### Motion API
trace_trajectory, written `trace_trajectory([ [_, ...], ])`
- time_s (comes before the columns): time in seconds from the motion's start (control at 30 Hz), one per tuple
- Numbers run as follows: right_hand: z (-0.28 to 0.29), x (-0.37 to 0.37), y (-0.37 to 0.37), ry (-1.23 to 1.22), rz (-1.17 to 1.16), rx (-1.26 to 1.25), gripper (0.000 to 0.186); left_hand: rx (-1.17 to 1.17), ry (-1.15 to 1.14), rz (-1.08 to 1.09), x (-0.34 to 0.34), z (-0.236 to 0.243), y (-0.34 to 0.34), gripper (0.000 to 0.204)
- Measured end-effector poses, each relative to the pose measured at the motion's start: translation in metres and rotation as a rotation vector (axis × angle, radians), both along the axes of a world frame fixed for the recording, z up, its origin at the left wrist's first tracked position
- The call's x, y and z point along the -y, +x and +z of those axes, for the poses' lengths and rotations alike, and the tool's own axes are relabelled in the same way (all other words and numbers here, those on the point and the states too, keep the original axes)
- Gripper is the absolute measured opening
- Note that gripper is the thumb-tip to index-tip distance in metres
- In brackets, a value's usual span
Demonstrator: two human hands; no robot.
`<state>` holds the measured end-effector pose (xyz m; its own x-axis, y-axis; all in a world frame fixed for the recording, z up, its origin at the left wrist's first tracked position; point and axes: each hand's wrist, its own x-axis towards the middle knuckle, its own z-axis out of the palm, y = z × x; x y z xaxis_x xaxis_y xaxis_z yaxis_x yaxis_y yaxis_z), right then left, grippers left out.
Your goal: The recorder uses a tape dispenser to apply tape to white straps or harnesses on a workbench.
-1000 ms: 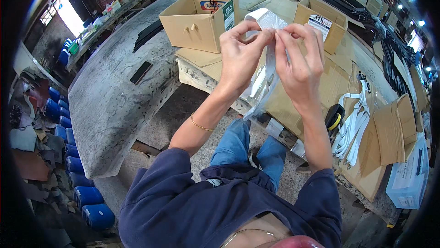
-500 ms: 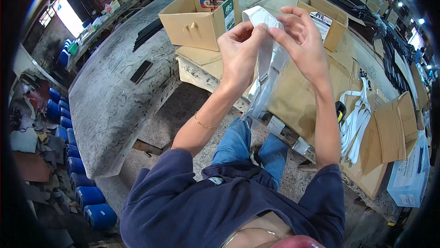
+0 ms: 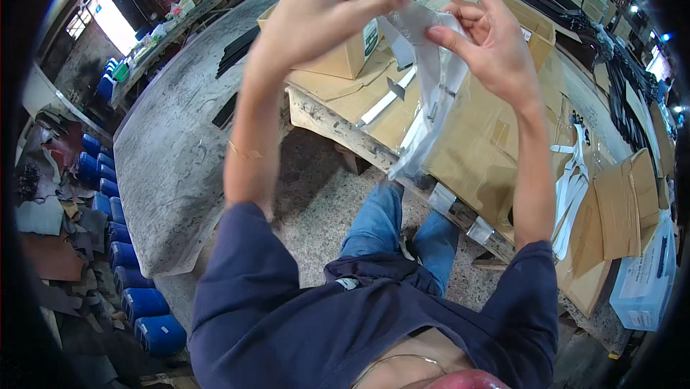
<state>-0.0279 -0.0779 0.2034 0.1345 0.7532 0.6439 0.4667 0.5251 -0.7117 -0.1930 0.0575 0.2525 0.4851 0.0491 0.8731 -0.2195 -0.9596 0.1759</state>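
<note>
My left hand (image 3: 330,11), smeared by motion, is raised at the top, fingers and thumb apart, thumb by the upper end of a clear plastic sleeve (image 3: 438,98) with a white strap inside. My right hand (image 3: 496,51) grips the sleeve with its thumb against it and index finger raised. The sleeve hangs down over the edge of a cardboard-covered table (image 3: 489,159). Behind it lie another white strip with a metal piece (image 3: 381,101) and, partly hidden by my left hand, a cardboard box (image 3: 338,58).
A grey speckled table (image 3: 172,166) is at left, with blue jugs (image 3: 154,331) along the floor beside it. At right are loose white straps (image 3: 571,195), a bent cardboard piece (image 3: 618,202), a translucent bin (image 3: 643,281) and another box (image 3: 539,29).
My left hand has let the sleeve's top slip from its pinch and risen up and left. My right hand has shifted slightly right, still holding it. The white strip behind has come into view.
</note>
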Motion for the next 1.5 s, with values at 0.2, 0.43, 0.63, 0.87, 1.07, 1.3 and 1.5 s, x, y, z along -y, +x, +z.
trace_trajectory([
  [0.2, 0.037, 0.004, -0.002, -0.290, -0.040, 0.313, 0.064, -1.150, -0.140, -0.089, -0.004, 0.047, 0.006, 0.044],
  [0.43, 0.024, -0.002, 0.003, -0.401, 0.120, 0.345, 0.059, -1.092, -0.029, -0.235, -0.025, -0.008, 0.032, 0.033],
  [0.63, -0.094, 0.026, -0.007, -0.052, -0.442, 0.373, 0.048, -1.165, -0.452, -0.127, -0.039, -0.090, 0.022, 0.020],
  [0.87, -0.259, 0.239, 0.025, -0.552, -1.513, -0.041, 0.024, -0.992, -1.161, -0.185, -0.041, -0.207, -0.066, 0.014],
  [1.07, -0.298, 0.281, 0.075, -0.750, -1.240, -0.813, 0.028, -0.955, -1.370, -0.142, 0.007, -0.267, -0.089, 0.012],
  [1.3, -0.295, 0.286, 0.101, -0.788, -1.011, -1.031, 0.018, -1.068, -1.406, -0.218, 0.035, -0.301, -0.093, 0.010],
  [1.5, -0.289, 0.272, 0.082, -0.680, -1.142, -0.835, 0.018, -1.121, -1.390, -0.245, 0.049, -0.314, -0.079, 0.010],
])
